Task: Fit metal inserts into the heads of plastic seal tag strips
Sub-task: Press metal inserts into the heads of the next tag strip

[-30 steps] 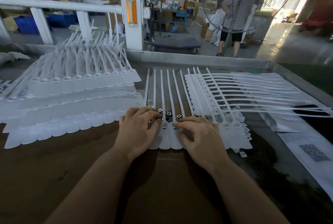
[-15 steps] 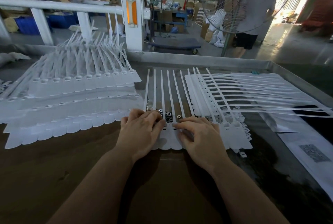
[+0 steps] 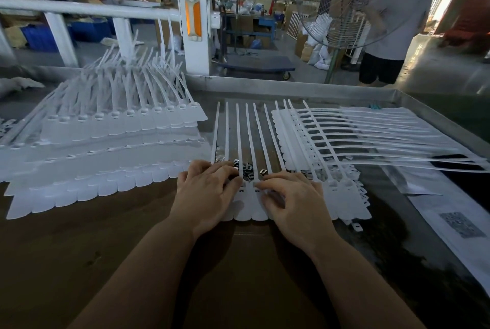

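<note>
Hands (image 3: 254,196) press strip heads (image 3: 248,202), tails (image 3: 240,138) pointing away.

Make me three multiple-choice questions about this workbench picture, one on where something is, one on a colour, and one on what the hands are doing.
1. Where do the small loose metal inserts lie?
A. among the strips just beyond the fingertips
B. on the big stack at the left
C. on the paper at the right

2. What colour are the seal strips?
A. blue
B. white
C. orange

3. What are the two hands doing?
A. both lifted off the table
B. one holds a strip in the air
C. both rest on the row of strip heads

Answers:
1 A, the dark inserts sit between the upright strips, past the fingers.
2 B, every strip is white.
3 C, the left hand and right hand lie palm down on the heads.
</note>
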### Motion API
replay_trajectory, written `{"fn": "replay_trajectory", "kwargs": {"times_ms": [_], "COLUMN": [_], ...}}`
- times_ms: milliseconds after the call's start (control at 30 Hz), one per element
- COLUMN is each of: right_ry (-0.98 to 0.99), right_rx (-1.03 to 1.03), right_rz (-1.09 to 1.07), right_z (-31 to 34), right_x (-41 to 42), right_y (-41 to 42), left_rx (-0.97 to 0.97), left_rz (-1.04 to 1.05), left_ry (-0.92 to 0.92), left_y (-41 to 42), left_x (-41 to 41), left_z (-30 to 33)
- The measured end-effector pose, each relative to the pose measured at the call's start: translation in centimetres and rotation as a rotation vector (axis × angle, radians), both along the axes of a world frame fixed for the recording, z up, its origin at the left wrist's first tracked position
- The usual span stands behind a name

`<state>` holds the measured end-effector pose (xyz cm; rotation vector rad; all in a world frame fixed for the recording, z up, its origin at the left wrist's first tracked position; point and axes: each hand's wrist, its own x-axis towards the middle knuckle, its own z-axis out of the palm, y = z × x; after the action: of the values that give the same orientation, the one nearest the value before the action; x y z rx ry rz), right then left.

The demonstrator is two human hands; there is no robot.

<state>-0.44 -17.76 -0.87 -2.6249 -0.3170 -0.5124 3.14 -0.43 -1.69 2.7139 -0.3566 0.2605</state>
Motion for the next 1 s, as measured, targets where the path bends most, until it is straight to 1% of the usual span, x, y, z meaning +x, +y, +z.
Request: {"fn": "replay_trajectory", "kwargs": {"times_ms": [133,233,333,467,533,700,833,1000], "right_ry": [0.008,0.005,-0.001,-0.006,-0.004,0.002,0.005,0.009], "right_rx": [-0.009,-0.004,-0.006,-0.008,-0.004,0.002,0.005,0.019], "right_rz": [0.004,0.007,0.008,0.007,0.005,0.012,0.01,0.011], "right_z": [0.0,0.0,0.0,0.0,0.0,0.0,0.0,0.1], "right_x": [0.0,0.0,-0.1,-0.1,-0.1,0.0,0.0,0.0], "right_y": [0.0,-0.1,-0.1,-0.1,-0.1,0.0,-0.1,-0.1], "left_rx": [0.068,0.033,0.038,-0.033,-0.109,-0.461,-0.652,-0.81], "left_rz": [-0.027,0.009,0.0,-0.006,-0.002,0.082,0.083,0.07], "left_ry": [0.01,0.02,0.013,0.013,0.002,-0.073,0.006,0.062], "left_y": [0.1,-0.1,-0.1,0.0,0.1,0.4,0.4,0.6], "left_x": [0.1,0.1,0.1,0.0,0.0,0.0,-0.3,-0.5], "left_z": [-0.1,-0.1,-0.1,0.1,0.3,1.1,1.5,1.7]}}
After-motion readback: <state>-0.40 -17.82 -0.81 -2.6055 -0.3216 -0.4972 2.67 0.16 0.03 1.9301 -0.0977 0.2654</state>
